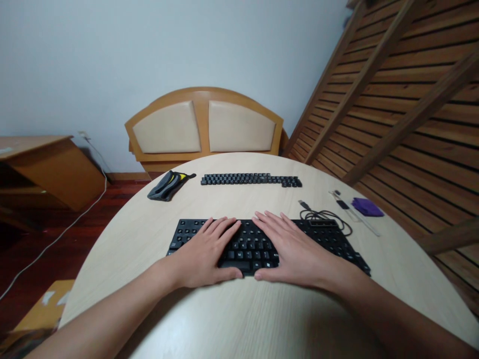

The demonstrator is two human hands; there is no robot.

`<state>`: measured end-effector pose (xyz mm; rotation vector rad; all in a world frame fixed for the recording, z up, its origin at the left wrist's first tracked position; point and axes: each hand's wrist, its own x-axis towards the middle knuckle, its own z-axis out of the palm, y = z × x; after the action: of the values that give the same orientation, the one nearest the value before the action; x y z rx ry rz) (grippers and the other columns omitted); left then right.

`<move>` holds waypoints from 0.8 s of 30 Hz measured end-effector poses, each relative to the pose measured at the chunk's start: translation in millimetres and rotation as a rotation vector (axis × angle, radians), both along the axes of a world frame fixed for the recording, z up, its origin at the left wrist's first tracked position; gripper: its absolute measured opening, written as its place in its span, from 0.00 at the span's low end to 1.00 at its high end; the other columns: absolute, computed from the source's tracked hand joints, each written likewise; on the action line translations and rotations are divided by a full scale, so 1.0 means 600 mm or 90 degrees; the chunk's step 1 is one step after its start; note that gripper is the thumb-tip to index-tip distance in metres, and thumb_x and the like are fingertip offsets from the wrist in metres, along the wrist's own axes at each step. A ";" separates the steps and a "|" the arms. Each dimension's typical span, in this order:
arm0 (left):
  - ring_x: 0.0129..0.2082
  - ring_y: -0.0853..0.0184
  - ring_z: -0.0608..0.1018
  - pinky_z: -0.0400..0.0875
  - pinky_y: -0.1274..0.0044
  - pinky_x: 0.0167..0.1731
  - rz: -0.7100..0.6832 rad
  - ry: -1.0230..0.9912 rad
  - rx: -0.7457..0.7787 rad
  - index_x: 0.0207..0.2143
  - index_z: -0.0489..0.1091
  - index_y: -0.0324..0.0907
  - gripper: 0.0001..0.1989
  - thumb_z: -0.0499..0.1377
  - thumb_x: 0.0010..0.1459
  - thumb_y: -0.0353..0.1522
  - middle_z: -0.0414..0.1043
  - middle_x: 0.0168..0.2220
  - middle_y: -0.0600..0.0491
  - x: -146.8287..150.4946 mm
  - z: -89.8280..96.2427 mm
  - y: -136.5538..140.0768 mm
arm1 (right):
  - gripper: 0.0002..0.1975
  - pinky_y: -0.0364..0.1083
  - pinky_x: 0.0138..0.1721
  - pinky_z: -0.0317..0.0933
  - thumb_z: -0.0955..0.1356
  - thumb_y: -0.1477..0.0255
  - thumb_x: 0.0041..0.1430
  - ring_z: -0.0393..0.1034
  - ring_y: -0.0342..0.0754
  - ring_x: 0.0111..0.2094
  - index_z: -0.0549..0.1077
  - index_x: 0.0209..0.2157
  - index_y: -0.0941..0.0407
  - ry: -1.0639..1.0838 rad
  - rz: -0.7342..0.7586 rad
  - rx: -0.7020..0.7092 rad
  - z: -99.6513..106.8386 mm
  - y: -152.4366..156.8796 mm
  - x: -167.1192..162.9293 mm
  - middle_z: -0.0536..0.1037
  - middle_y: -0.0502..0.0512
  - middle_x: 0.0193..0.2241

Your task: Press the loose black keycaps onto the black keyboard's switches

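A black keyboard point(249, 244) lies across the near part of the round table point(250, 311). Many of its key positions are bare sockets, while keycaps sit in the lower middle rows. Both hands rest flat on it, palms down. My left hand point(204, 252) covers keys left of centre, fingers stretched forward and thumb along the near edge. My right hand point(294, 247) lies right of centre in the same way, its thumb also by the near edge. Behind the keyboard, loose black keycaps point(239, 179) stand in tidy rows. The keys under my palms are hidden.
A coiled black cable point(325, 214) lies behind the keyboard's right side. Farther right are a slim white tool point(359, 217), a small brush point(340, 200) and a purple cloth point(367, 207). A black and yellow pouch point(170, 186) lies at back left. Beyond stands a wooden headboard point(201, 119).
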<state>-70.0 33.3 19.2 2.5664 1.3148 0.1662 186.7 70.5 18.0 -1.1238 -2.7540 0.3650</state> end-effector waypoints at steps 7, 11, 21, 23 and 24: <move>0.66 0.47 0.60 0.58 0.56 0.63 0.050 0.011 -0.061 0.69 0.46 0.40 0.50 0.65 0.50 0.45 0.53 0.67 0.39 -0.053 0.029 0.003 | 0.54 0.67 0.68 0.39 0.71 0.44 0.48 0.43 0.67 0.70 0.55 0.69 0.58 -0.003 0.001 -0.023 -0.002 -0.003 0.003 0.52 0.65 0.70; 0.63 0.45 0.65 0.62 0.58 0.62 0.074 0.011 -0.037 0.69 0.47 0.40 0.56 0.68 0.43 0.45 0.58 0.65 0.39 -0.073 0.029 0.002 | 0.51 0.67 0.68 0.38 0.70 0.44 0.50 0.43 0.68 0.70 0.57 0.68 0.58 0.001 0.006 -0.026 -0.005 -0.006 -0.007 0.52 0.62 0.70; 0.71 0.51 0.50 0.50 0.57 0.67 0.069 -0.052 0.101 0.70 0.46 0.40 0.36 0.48 0.68 0.50 0.44 0.72 0.42 0.024 -0.009 -0.009 | 0.52 0.67 0.68 0.39 0.70 0.43 0.50 0.44 0.66 0.69 0.58 0.67 0.61 0.056 0.002 -0.014 -0.020 -0.014 -0.034 0.55 0.66 0.69; 0.71 0.51 0.51 0.51 0.58 0.67 0.085 -0.037 0.109 0.70 0.47 0.39 0.36 0.46 0.69 0.50 0.45 0.71 0.41 0.031 -0.022 -0.008 | 0.50 0.67 0.67 0.40 0.70 0.44 0.51 0.47 0.65 0.69 0.59 0.67 0.61 0.074 0.017 -0.014 -0.013 -0.009 -0.031 0.58 0.66 0.68; 0.70 0.51 0.52 0.52 0.58 0.66 0.091 -0.032 0.117 0.70 0.48 0.39 0.36 0.46 0.69 0.51 0.47 0.71 0.42 0.032 -0.026 -0.007 | 0.47 0.66 0.67 0.41 0.70 0.45 0.53 0.50 0.64 0.68 0.61 0.66 0.60 0.085 0.022 -0.007 -0.007 -0.004 -0.026 0.61 0.65 0.66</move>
<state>-50.7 28.9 3.4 2.5952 1.5292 0.3921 170.9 68.0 13.9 -1.0160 -2.6611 0.4440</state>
